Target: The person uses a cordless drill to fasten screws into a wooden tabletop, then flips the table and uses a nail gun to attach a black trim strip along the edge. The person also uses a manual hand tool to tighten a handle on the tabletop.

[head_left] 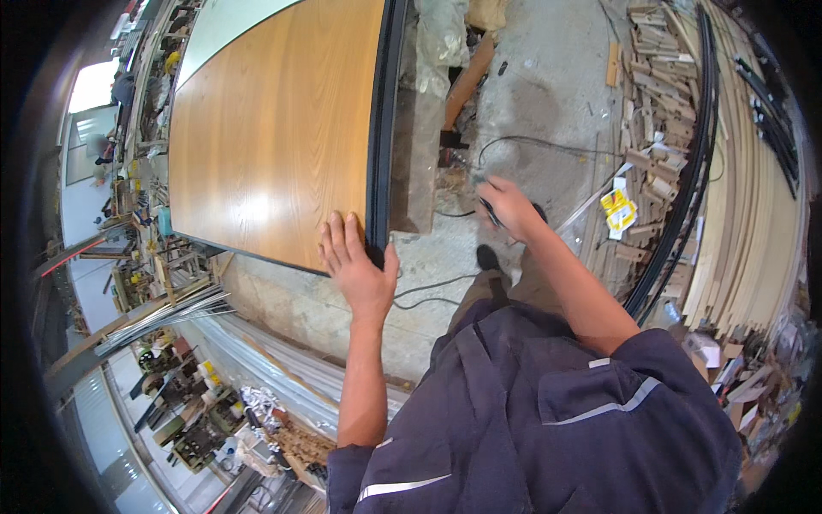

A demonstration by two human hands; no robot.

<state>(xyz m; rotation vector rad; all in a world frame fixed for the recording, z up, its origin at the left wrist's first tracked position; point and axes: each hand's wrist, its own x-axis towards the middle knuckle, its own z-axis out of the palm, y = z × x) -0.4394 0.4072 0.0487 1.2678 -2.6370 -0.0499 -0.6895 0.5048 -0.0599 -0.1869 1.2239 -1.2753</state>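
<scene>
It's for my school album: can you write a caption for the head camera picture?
Left hand flat on a wood panel, right hand gripping a small dark thing.

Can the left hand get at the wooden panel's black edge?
Probably yes: the left hand rests on the wooden panel, just beside the black edge, and nothing visible blocks the way.

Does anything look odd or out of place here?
Mildly: a dark cable lies in loose curves across the floor, a possible snag underfoot. A yellow-and-white package lies among the wood offcuts, its colour standing out. The wood-faced panel shows no obvious damage.
</scene>
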